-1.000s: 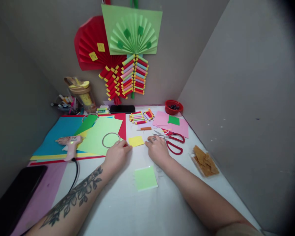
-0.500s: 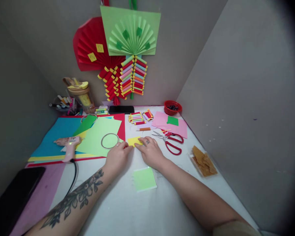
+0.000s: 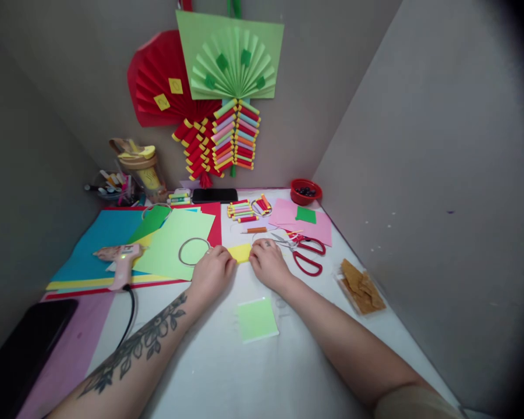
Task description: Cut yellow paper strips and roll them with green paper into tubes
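Observation:
A small yellow piece of paper [image 3: 240, 252] lies between my two hands near the middle of the white table. My left hand [image 3: 213, 269] is closed on its left end, fingers pressed together. At the right end, my right hand [image 3: 268, 263] pinches the paper with curled fingers. Below them a light green paper square [image 3: 257, 319] rests flat on the table. Red-handled scissors [image 3: 306, 254] lie open just right of my right hand. A bangle-like ring [image 3: 194, 251] sits on light green paper [image 3: 170, 244] beside my left hand.
A pink glue gun [image 3: 124, 265] with a black cord lies on coloured sheets at left. Small paper rolls [image 3: 240, 210], a brown pencil-like tool [image 3: 256, 230] and pink paper [image 3: 283, 212] are behind my hands. A red bowl [image 3: 305, 191] and a clear box of brown pieces [image 3: 362, 288] stand right.
My right hand has shifted slightly, from fingers laid over the yellow paper to gripping its right end. More of the paper now shows between my hands.

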Demonstrator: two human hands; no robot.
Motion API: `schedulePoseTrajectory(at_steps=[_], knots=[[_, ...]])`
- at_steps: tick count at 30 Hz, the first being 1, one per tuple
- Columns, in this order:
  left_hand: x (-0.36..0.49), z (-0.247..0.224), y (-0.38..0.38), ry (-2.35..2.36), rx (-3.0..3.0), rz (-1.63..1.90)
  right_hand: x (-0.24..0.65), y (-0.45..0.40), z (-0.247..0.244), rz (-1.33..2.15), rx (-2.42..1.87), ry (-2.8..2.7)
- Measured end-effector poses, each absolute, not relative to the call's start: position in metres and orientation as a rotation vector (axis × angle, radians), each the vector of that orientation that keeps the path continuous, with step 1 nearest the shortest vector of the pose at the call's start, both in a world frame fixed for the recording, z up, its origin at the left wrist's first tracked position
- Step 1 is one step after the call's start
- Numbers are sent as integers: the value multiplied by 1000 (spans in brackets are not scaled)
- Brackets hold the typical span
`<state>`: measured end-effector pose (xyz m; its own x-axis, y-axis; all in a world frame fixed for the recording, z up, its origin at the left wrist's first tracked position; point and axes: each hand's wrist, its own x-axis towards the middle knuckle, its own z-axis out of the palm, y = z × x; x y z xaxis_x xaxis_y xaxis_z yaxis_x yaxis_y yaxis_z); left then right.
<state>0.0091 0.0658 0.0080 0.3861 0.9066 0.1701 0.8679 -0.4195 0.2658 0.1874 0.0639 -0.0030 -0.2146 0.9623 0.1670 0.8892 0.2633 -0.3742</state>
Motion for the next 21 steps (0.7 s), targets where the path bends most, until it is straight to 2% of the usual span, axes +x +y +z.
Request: schedulePoseTrajectory(at_steps=[13,21], knots=[[10,7,73,1669,2535,351,183,66,-6,183,-1801,-2157],[6,3,74,1530,2563,431,181,44,0,67,-1465,-2493]])
